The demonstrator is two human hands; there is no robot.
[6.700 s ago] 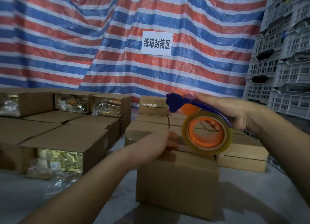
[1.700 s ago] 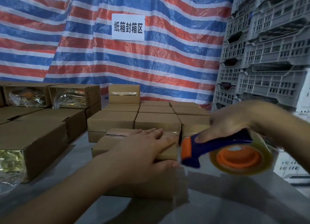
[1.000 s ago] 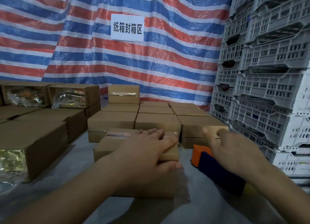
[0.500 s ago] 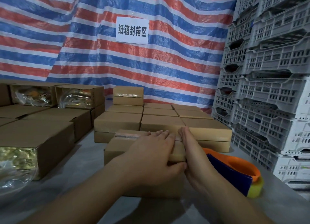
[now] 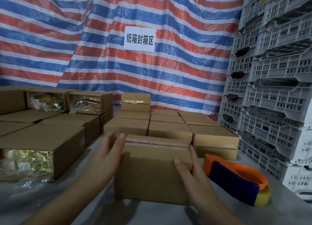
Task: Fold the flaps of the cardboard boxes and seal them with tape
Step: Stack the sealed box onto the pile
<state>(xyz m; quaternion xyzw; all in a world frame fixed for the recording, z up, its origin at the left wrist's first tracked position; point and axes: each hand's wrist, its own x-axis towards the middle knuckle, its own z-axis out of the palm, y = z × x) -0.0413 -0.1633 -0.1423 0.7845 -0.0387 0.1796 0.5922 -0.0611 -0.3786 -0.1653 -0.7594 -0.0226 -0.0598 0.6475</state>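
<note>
Flanking the taped box (image 5: 152,170), my fingers (image 5: 118,141) are straight on both sides: the left hand (image 5: 105,159) lies flat against its left end, and the right hand (image 5: 190,171) presses its right end with the thumb laid on the near face. Neither hand curls round anything; I hold the box only by squeezing it between open palms. It sits directly between my hands, its long axis running left to right, with the tape seam (image 5: 156,142) along the far top edge. Both hands are equally near, so I judge the next lift goes straight up and away toward the sealed stack (image 5: 168,123) just behind the box. The seam looks fully stuck down, though the dim light leaves me unsure at its right end. Right of the box the tape dispenser (image 5: 236,181) rests on the bench (image 5: 278,213), apart from my right hand. Left of the box lie open boxes (image 5: 42,148) showing gold packets.
</note>
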